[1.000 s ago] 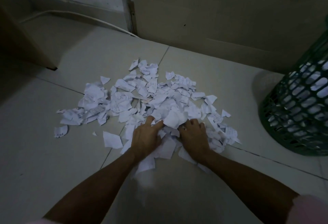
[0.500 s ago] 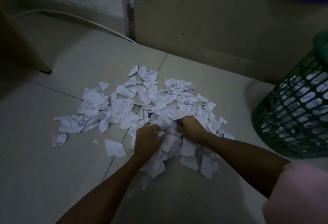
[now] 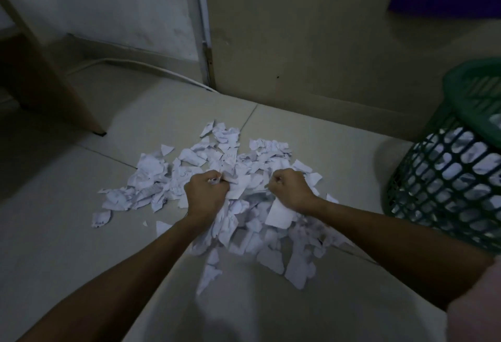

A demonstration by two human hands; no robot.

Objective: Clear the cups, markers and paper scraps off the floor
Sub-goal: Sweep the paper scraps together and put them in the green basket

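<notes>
Left hand (image 3: pixel 207 192) and right hand (image 3: pixel 291 188) each grip paper scraps (image 3: pixel 244 222); scraps hang below both grips, the rest spread on the floor (image 3: pixel 67 246) beyond.

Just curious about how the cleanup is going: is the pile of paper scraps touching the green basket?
Apart. The head view shows a strip of bare floor between the paper scraps and the green basket.

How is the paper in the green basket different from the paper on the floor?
The paper in the basket is packed together behind the green basket and its lattice wall, while the paper scraps on the floor lie spread loose over the tiles. The left hand and right hand grip bunches of the floor paper; nothing touches the basket paper. Both are white, torn and crumpled.
</notes>
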